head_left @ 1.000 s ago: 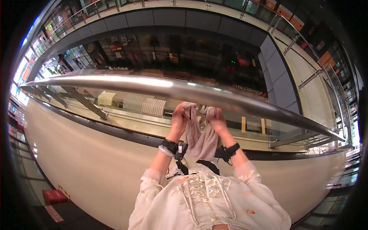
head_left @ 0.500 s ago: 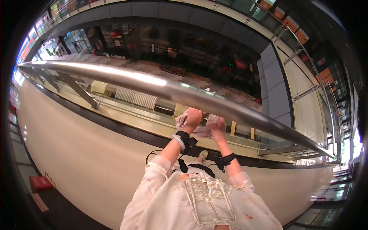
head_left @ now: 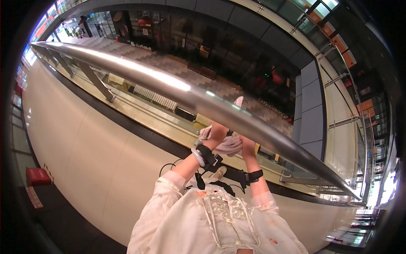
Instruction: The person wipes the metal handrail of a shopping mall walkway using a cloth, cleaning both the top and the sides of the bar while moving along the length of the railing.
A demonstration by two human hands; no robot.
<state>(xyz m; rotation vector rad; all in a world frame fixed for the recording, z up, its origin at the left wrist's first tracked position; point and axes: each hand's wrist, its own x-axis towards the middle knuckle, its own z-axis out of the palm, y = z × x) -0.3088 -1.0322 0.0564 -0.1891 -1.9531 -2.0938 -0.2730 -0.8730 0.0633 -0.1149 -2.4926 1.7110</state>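
Note:
A pale pinkish-white cloth [head_left: 229, 146] is bunched between my hands, below the thick metal handrail [head_left: 203, 98]. My left hand [head_left: 218, 133] is closed on the cloth, with a fold of it showing at the hand's left side. My right hand [head_left: 248, 145] grips the cloth a little to the right; its fingertips are partly hidden by the rail and cloth. A pale tip, apparently of the same cloth, shows just past the rail's far side. Both wrists carry black straps, and a white bangle [head_left: 197, 157] circles the left one.
Slanted metal posts [head_left: 94, 80] hold the rail above a glass panel and a ledge. Beyond it lies a drop to a lower paved floor [head_left: 220, 86] with dark shopfronts. A beige floor [head_left: 93, 139] is on my side, with a red box [head_left: 39, 176] at far left.
The view has turned, so the rail slopes more steeply to the right. The cloth hangs fuller between my hands, and its tip rises further past the rail.

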